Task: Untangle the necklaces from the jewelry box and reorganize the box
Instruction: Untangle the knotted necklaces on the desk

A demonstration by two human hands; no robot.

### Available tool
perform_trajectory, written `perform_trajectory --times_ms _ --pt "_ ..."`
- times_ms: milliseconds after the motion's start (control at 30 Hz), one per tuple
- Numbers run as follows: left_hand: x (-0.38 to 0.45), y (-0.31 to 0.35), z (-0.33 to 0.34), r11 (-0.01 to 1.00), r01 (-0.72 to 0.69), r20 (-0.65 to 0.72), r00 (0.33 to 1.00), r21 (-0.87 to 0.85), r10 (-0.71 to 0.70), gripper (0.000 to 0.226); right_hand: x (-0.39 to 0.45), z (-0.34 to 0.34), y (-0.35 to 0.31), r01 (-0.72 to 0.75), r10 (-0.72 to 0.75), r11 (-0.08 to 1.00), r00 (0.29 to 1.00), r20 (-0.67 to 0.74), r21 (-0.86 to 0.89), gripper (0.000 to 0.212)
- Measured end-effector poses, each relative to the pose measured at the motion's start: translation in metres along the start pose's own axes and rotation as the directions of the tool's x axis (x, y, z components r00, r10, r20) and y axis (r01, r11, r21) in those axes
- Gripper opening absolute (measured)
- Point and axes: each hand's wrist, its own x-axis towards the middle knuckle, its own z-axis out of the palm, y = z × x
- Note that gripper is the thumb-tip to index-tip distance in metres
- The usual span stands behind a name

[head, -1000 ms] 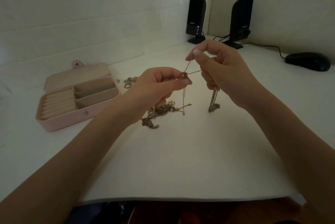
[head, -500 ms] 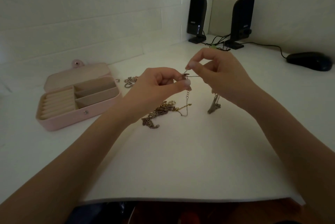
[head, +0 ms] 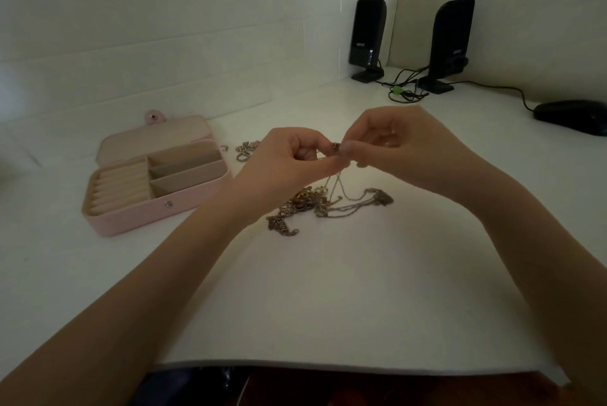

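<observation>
Necklaces [head: 323, 205]: tangled heap of fine metal chains on the white tabletop [head: 328, 290], at 6 o'clock just below both hands; gold and dull silver links, small beads and a lettered pendant mixed in.
Raised strand: thin chain climbing from the heap to a small dark knot or clasp pinched between the two hands; long axis near vertical, 6 to 12 o'clock.
Left hand [head: 289, 159]: fingers curled, thumb and forefinger pinching the strand at the knot; nearer of the two to the heap.
Right hand [head: 397, 146]: fingers curled, fingertips pinching the same knot from 3 o'clock; touching or nearly touching the left fingertips, exact contact too small to tell.
Key relation: knot held directly above the heap, slack chains trailing toward 4 o'clock; likely calls for pulling the hands apart along the 9 to 3 o'clock line to draw the strand free, gently, since fine links can tighten or snap.
Jewelry box [head: 157, 182]: pale pink, rounded rectangle, soft leather-like skin, lid folded back with a snap tab; at 9 o'clock of the hands, well apart from the heap; ridged ring rolls on its left side, plain divided compartments on its right, nothing seen inside.
Loose pieces [head: 244, 150]: small metal rings or charms between box and left hand.
Progress: judged early, most chains not yet separated.
</observation>
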Motion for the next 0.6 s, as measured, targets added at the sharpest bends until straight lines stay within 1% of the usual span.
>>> perform_trajectory --times_ms 33,67,167,300,367,467,600 --pt "0.0 -0.001 0.0 1.0 -0.008 0.004 1.0 0.021 0.007 0.011 0.0 0.002 0.0 0.002 -0.002 1.0 1.0 -0.005 -0.031 0.022" --pt "0.0 -0.001 0.0 0.999 -0.012 0.009 1.0 0.039 0.012 0.011 0.0 0.004 0.001 0.0 -0.001 0.999 1.0 -0.016 -0.052 0.02" --pt "0.0 -0.001 -0.001 0.998 -0.014 0.02 1.0 0.058 0.013 0.014 0.001 0.004 0.001 0.011 -0.012 1.0 0.999 -0.039 -0.024 0.008" --pt "0.001 0.001 -0.003 0.999 0.018 0.041 0.999 0.041 -0.02 0.013 0.001 0.003 -0.001 0.023 -0.022 0.995 1.0 -0.009 0.096 0.007" --pt "0.001 0.001 -0.004 0.998 0.026 0.046 0.999 0.048 -0.028 0.012 0.001 0.003 -0.001 -0.018 0.018 0.987 1.0 0.004 0.157 0.01" --pt "0.002 0.001 -0.006 0.997 0.022 0.055 0.998 0.072 -0.026 0.013 0.0 0.006 -0.002 -0.098 0.094 0.95 0.995 0.03 0.298 0.012" --pt "0.002 0.001 -0.004 0.993 0.013 0.043 0.999 0.115 -0.018 0.02 0.0 0.013 -0.003 -0.164 0.16 0.895 0.986 0.045 0.416 0.011"
